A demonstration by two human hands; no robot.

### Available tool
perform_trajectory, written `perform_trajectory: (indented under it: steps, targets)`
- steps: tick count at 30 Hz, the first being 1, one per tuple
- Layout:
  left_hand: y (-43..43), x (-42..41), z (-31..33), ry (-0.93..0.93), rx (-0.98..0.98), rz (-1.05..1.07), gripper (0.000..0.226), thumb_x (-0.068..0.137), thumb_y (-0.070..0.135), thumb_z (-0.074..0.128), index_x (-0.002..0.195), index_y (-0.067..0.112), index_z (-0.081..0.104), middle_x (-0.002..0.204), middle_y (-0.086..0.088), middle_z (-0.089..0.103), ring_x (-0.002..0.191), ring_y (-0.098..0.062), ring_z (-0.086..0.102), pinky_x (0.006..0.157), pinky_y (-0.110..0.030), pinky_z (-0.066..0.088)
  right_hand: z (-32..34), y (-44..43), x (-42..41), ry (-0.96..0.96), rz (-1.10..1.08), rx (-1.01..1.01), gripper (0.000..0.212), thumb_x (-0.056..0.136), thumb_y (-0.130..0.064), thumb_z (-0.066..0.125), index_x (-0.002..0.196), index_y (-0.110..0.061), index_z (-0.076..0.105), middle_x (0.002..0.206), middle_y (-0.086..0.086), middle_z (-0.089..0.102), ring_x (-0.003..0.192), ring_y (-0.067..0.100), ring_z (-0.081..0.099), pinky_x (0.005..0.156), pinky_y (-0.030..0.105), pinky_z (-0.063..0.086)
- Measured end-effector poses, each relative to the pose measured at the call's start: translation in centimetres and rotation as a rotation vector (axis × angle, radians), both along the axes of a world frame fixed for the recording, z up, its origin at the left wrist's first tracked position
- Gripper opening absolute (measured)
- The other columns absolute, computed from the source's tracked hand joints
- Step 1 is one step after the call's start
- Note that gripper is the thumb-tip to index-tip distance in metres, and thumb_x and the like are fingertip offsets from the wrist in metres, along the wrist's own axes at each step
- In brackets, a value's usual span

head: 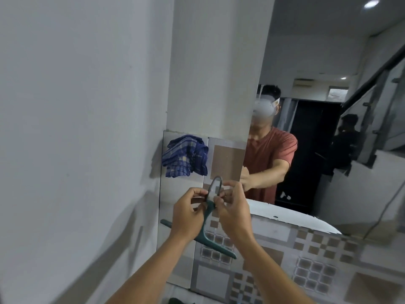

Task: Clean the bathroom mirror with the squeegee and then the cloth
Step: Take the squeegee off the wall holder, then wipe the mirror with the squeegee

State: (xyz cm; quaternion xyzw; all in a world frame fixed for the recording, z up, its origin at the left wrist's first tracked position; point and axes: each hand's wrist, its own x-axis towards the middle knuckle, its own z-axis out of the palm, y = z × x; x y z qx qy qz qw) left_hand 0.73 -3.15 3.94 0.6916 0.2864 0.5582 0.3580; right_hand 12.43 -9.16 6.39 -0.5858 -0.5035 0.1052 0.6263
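Both hands (188, 212) (233, 212) grip squeegee (207, 218); cloth (186, 157) hangs beside mirror (328, 128).

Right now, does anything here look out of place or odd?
Little stands out. The blue checked cloth hangs bunched on the tiled wall, not neatly. Both hands hold the green squeegee by its loop.

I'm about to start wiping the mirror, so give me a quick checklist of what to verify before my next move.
1. Squeegee in hand: ok, left hand and right hand both grip its upper handle.
2. Loop at handle top free of fingers: not ok, both hands are pinching around it.
3. Blade against mirror: not ok, it hangs over the tiled wall.
4. Cloth ready: ok, hanging at the wall corner.
5. Blade edge clean: cannot tell.
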Motion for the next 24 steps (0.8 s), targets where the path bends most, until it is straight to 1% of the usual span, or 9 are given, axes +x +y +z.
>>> perform_trajectory:
  steps: [3,5,8,10,13,16,20,22,24]
  targets:
    - [-1.8,0.2,1.6,0.006,0.048,-0.025,0.023,0.087,0.010,0.076,0.102,0.025,0.067,0.100,0.015,0.072,0.095,-0.001,0.069,0.086,-0.025,0.059,1.3,-1.9,0.4,0.020,-0.007,0.051,0.056,0.095,0.000,0.063,0.133,-0.039,0.050,0.086,0.001,0.064,0.079,0.019,0.066,0.064,0.033,0.061]
    - [-3.1,0.5,2.4,0.018,0.085,-0.034,0.023,0.086,0.016,0.079,0.103,0.027,0.067,0.098,0.018,0.072,0.094,0.002,0.067,0.085,-0.021,0.058,2.1,-3.2,0.8,0.047,-0.016,0.085,0.065,0.095,0.002,0.063,0.142,-0.041,0.049,0.085,0.000,0.063,0.075,0.021,0.066,0.065,0.037,0.062]
    - [-4.8,1.0,2.9,0.054,0.125,-0.056,0.029,0.083,0.019,0.081,0.109,0.023,0.068,0.103,0.015,0.072,0.096,0.000,0.068,0.084,-0.023,0.060,3.2,-5.3,1.3,0.094,-0.043,0.121,0.066,0.095,0.000,0.065,0.143,-0.042,0.050,0.088,0.004,0.061,0.075,0.022,0.068,0.067,0.038,0.064]
    - [-5.8,1.3,3.2,0.103,0.160,-0.069,0.035,0.083,0.014,0.080,0.115,0.021,0.068,0.108,0.011,0.072,0.098,-0.005,0.069,0.083,-0.028,0.062,3.6,-6.5,1.7,0.109,-0.072,0.147,0.065,0.094,-0.003,0.067,0.144,-0.040,0.050,0.088,0.007,0.061,0.075,0.021,0.069,0.069,0.040,0.065]
    - [-6.8,1.7,3.5,0.183,0.256,-0.059,0.044,0.083,0.006,0.079,0.122,0.021,0.066,0.110,0.008,0.072,0.097,-0.008,0.069,0.083,-0.032,0.062,3.9,-8.1,2.6,0.166,-0.091,0.174,0.065,0.093,-0.002,0.067,0.144,-0.038,0.048,0.089,0.011,0.062,0.082,0.028,0.071,0.071,0.046,0.065]
    - [-7.7,2.0,4.1,0.243,0.377,-0.017,0.046,0.082,0.006,0.080,0.125,0.020,0.067,0.110,0.005,0.074,0.095,-0.008,0.070,0.084,-0.032,0.062,4.0,-9.4,3.5,0.197,-0.121,0.197,0.065,0.092,-0.002,0.067,0.141,-0.039,0.048,0.091,0.018,0.061,0.089,0.034,0.070,0.077,0.048,0.064]
    - [-8.6,2.6,5.1,0.303,0.531,0.023,0.048,0.080,0.005,0.080,0.126,0.016,0.069,0.111,-0.001,0.075,0.095,-0.015,0.070,0.089,-0.037,0.060,3.8,-10.9,5.0,0.133,-0.184,0.182,0.061,0.090,-0.007,0.070,0.138,-0.037,0.047,0.092,0.004,0.069,0.090,0.022,0.072,0.081,0.047,0.063]
    - [-8.8,2.9,5.9,0.331,0.586,0.035,0.047,0.081,0.006,0.080,0.125,0.015,0.070,0.112,-0.003,0.076,0.097,-0.020,0.071,0.090,-0.039,0.060,4.3,-11.9,5.8,0.025,-0.221,0.152,0.063,0.090,-0.009,0.072,0.139,-0.039,0.047,0.105,-0.001,0.068,0.097,0.015,0.070,0.086,0.041,0.062]
    - [-8.9,3.2,6.6,0.359,0.649,0.038,0.046,0.081,0.004,0.079,0.125,0.014,0.070,0.112,-0.005,0.076,0.096,-0.024,0.073,0.088,-0.042,0.061,4.9,-13.0,6.5,-0.132,-0.262,0.115,0.065,0.091,-0.012,0.073,0.144,-0.038,0.046,0.128,-0.003,0.058,0.109,0.012,0.064,0.095,0.033,0.057]
